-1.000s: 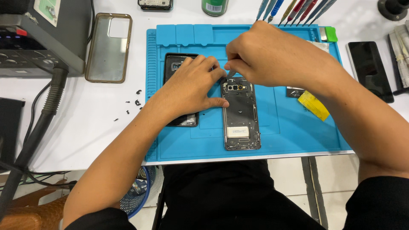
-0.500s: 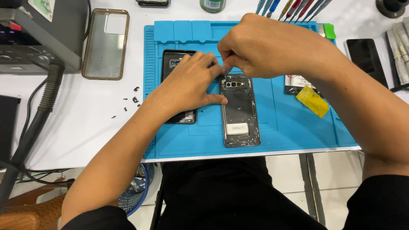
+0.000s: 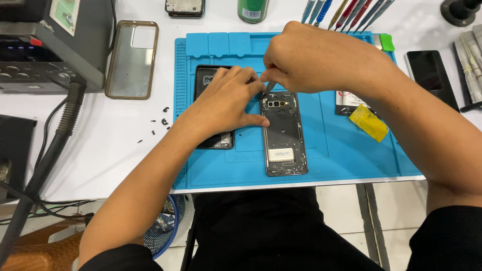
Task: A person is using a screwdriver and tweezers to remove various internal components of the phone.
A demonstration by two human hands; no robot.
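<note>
Seen from the head camera, looking down: a white counter (image 3: pixel 115 145) carries a blue work mat (image 3: pixel 346 155) that reaches its near edge. In the middle of the mat lies an opened phone (image 3: pixel 284 138) with its back cover off, dark inner parts showing, its long side running from the near edge toward the far edge. The left hand (image 3: pixel 228 103) lies flat, fingers spread, over a black phone back cover (image 3: pixel 211 80) just left of the opened phone, with the thumb tip touching the opened phone's left side. The right hand (image 3: pixel 314 57) is closed in a pinch above the opened phone's far end, gripping a thin metal tool (image 3: pixel 269 86) whose tip meets the phone's top corner. On the mat to the right sit a yellow tab (image 3: pixel 369 122) and a small flat part beside it. Off the mat, toward the left edge of the counter, lie a clear phone case (image 3: pixel 132 59), a grey machine (image 3: pixel 50 40) and a few small black scraps (image 3: pixel 163 120). Along the far edge stands a row of coloured screwdrivers (image 3: pixel 346 11), and a dark phone (image 3: pixel 431 75) rests near the right edge.
</note>
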